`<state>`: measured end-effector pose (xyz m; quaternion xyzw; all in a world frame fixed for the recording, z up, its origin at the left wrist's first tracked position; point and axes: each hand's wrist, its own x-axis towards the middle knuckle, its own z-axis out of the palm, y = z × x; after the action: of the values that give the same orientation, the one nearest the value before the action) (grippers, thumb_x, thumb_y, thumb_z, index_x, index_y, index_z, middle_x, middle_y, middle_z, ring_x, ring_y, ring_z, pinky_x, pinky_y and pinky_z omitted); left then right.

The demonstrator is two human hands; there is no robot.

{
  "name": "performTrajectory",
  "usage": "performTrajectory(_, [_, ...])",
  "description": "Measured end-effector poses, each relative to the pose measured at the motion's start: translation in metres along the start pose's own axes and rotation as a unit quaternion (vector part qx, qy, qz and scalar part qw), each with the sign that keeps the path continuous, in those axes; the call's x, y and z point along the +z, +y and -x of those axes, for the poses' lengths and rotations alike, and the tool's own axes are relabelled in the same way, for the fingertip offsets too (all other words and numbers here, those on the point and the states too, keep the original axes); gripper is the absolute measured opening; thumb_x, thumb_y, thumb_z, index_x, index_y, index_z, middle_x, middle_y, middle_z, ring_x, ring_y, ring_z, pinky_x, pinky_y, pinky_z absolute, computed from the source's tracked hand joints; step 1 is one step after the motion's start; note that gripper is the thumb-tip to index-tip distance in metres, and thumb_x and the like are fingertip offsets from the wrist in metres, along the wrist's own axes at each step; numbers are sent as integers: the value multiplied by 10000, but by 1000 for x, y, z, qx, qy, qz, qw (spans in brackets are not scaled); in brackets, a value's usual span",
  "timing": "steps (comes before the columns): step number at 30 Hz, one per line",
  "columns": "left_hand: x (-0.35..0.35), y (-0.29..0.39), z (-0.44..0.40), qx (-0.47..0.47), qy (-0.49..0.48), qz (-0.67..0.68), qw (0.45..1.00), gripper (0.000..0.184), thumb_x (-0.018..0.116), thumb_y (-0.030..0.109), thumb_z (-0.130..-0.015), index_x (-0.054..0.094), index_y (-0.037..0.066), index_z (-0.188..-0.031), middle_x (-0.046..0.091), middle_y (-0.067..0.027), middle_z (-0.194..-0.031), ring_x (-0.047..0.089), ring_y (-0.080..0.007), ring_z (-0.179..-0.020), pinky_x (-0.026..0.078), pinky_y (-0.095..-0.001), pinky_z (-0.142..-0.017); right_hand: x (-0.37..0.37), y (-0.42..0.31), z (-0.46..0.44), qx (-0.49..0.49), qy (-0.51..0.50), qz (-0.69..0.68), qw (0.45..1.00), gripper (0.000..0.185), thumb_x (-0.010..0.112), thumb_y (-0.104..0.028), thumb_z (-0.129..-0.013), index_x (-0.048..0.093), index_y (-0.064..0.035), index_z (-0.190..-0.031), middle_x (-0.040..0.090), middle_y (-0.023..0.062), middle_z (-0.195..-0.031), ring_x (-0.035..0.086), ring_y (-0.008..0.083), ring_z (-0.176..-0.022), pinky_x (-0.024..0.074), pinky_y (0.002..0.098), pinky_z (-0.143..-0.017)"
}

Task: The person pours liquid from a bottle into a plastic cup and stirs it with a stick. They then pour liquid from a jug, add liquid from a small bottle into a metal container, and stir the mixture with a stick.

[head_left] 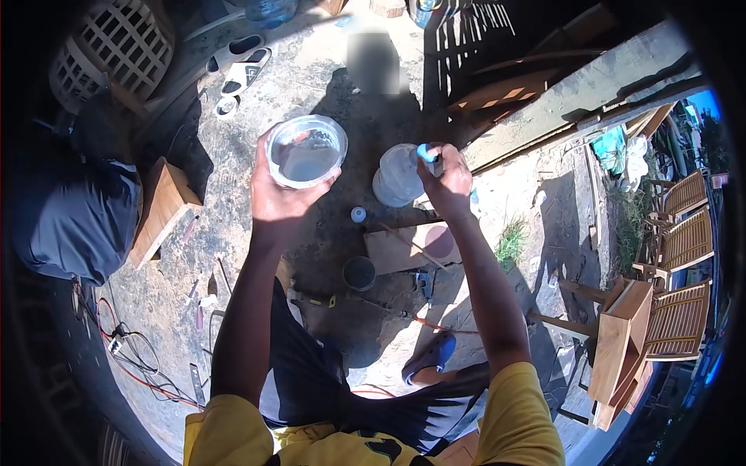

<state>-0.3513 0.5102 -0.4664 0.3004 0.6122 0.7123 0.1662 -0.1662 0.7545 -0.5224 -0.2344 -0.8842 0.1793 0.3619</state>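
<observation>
My left hand (281,200) is wrapped round a clear plastic tub (331,141), tilted so its open top faces me. A greyish layer shows in the bottom, with whitish smears on the wall. My right hand (452,183) grips a translucent plastic bottle (396,179) at its neck, by the blue cap (425,152). Whether the cap is loose or screwed on, I cannot tell. The bottle is to the right of the tub, apart from it. Below them on the ground sit a small white round object (358,214) and a dark round container (359,273).
A wooden board (388,250) with a thin stick across it lies below the bottle. Sandals (245,71) are at upper left, and a wooden piece (165,211) stands at left beside dark cloth. Cables (144,353) run at lower left. Wooden chairs (684,248) stand at right.
</observation>
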Motion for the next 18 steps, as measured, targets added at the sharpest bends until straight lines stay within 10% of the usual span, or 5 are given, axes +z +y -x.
performTrajectory(5, [-2, 13, 0, -201, 45, 335, 919, 859, 937, 5, -713, 454, 41, -1423, 632, -121, -1330, 648, -221, -1221, 566, -410, -1034, -5, 1, -9, -38, -81, 9, 996, 234, 742, -148, -901, 692, -83, -1121, 716, 141, -1022, 700, 376, -946, 569, 484, -851])
performTrajectory(8, [3, 21, 9, 63, 5, -96, 993, 724, 878, 95, -826, 465, 70, -1419, 644, -111, -1315, 629, -210, -1244, 546, -408, -1036, -9, 17, -20, -163, -169, 122, 964, 237, 678, -99, -920, 734, -70, -1149, 700, 136, -1127, 705, 363, -998, 585, 483, -854])
performTrajectory(10, [6, 40, 14, 63, 15, -116, 991, 753, 895, 71, -792, 468, 61, -1412, 643, -100, -1315, 631, -196, -1237, 535, -382, -1056, -11, 14, -30, -148, -231, 111, 955, 242, 660, -74, -917, 734, -61, -1147, 699, 155, -1112, 706, 380, -960, 591, 499, -812])
performTrajectory(12, [9, 45, 18, -66, 37, 168, 983, 868, 943, 8, -695, 463, 46, -1418, 643, -90, -1312, 637, -189, -1236, 522, -355, -1082, -14, 16, -35, -157, -240, 60, 956, 219, 658, -72, -913, 734, -55, -1118, 691, 174, -1085, 708, 391, -950, 596, 500, -769])
performTrajectory(18, [17, 115, 53, -66, 107, -76, 989, 865, 931, -37, -710, 464, 68, -1431, 652, -99, -1336, 655, -201, -1235, 541, -372, -1072, -1, 6, -59, -127, -368, 197, 900, 218, 727, -211, -917, 725, -30, -1039, 714, 186, -1006, 729, 348, -1018, 639, 455, -811])
